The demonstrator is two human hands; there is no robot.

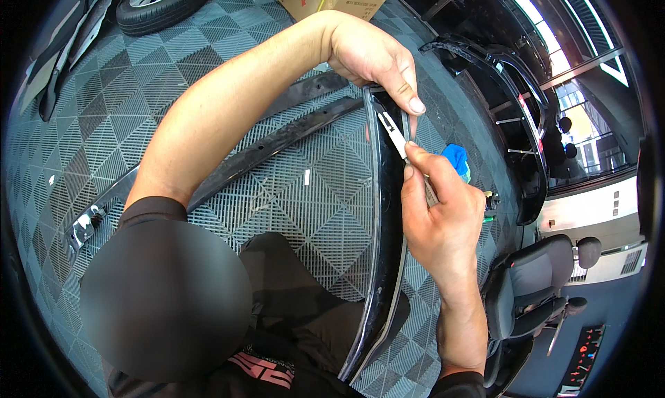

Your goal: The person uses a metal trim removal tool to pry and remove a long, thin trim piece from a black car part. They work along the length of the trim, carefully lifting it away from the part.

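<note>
A long, glossy black car trim strip [384, 239] with a pale edge line runs upright through the middle, its lower end close to my body. My left hand [374, 57] is bent over the top end of it, thumb against the right edge and other fingers partly hidden behind. In my right hand [443, 207] is a utility knife [395, 133] with a silver-white head, pinched between thumb and fingers. Its tip points up and left and lies over the trim's upper face; whether it touches the surface I cannot tell.
Dark trim strips [277, 140] lie on the grey tiled floor [332, 211] at left. A cardboard box [336, 2] and a wheel [163, 9] stand at the far side. To the right are a blue cloth [455, 158], black car body parts [533, 162] and car seats [537, 277].
</note>
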